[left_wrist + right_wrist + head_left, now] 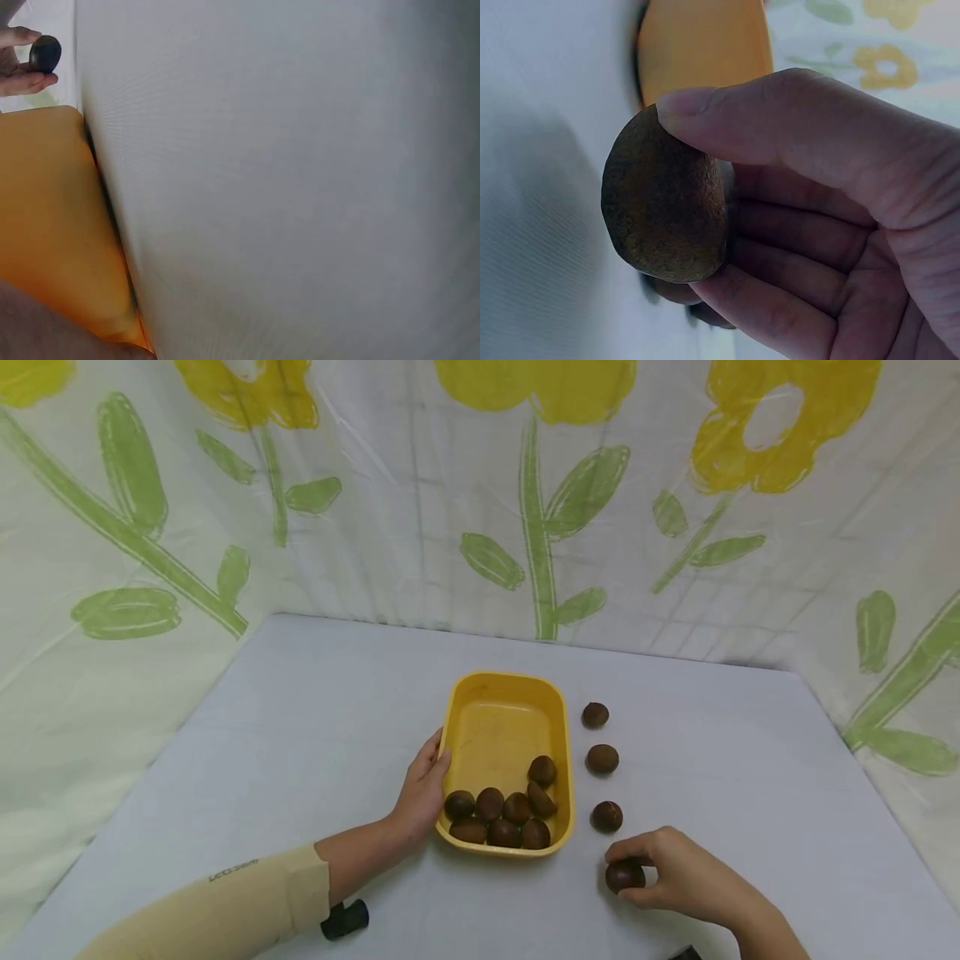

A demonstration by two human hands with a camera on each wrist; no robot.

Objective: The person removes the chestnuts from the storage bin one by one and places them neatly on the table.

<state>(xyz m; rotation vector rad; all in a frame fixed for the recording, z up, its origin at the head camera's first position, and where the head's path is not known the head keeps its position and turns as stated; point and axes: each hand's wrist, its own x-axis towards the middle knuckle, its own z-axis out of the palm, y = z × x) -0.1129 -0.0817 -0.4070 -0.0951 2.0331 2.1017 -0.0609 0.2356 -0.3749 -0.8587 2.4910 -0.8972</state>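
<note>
In the head view my right hand (693,877) pinches a dark brown chestnut (625,877) between thumb and fingers, low over the table. The right wrist view shows its dull brown face (664,202) toward the camera, the thumb on its upper edge. My left hand (423,793) holds the left side of a yellow plastic tray (567,760), thumb at the rim. Several chestnuts (504,833) are gathered in the tray's near end, some running up its right side. The tray's outer wall (52,217) fills the lower left of the left wrist view.
Three loose chestnuts stand in a line right of the tray: a far one (596,715), a middle one (602,759) and a near one (607,816). A small black object (345,919) lies by the left sleeve. A flower-print curtain (375,510) hangs behind the white table (315,693).
</note>
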